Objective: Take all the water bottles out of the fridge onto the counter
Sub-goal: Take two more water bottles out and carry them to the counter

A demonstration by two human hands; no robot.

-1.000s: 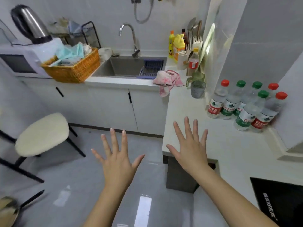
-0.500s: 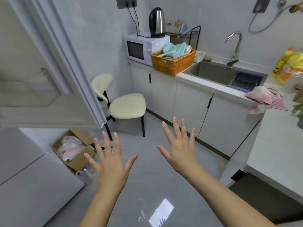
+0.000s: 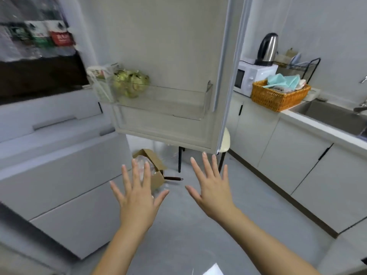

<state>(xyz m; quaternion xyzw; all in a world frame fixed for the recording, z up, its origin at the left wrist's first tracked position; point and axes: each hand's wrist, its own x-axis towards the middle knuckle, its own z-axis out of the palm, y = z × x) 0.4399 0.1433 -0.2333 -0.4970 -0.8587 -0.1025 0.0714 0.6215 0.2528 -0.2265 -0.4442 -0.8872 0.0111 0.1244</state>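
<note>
Grey kitchen floor (image 3: 178, 245) lies below the left hand (image 3: 137, 197) and right hand (image 3: 212, 193), each grip apart, fingers spread, holding nothing. Blurred water bottles (image 3: 39, 36) stand inside the fridge (image 3: 59, 175) at upper left, beside its open door (image 3: 168, 46).

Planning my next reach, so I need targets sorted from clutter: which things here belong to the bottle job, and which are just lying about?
Job:
water bottles, blurred, top left
open fridge door
counter
left hand and right hand, both empty

Lying about:
bagged greens in the door
kettle
microwave
wicker basket
cardboard box
</note>
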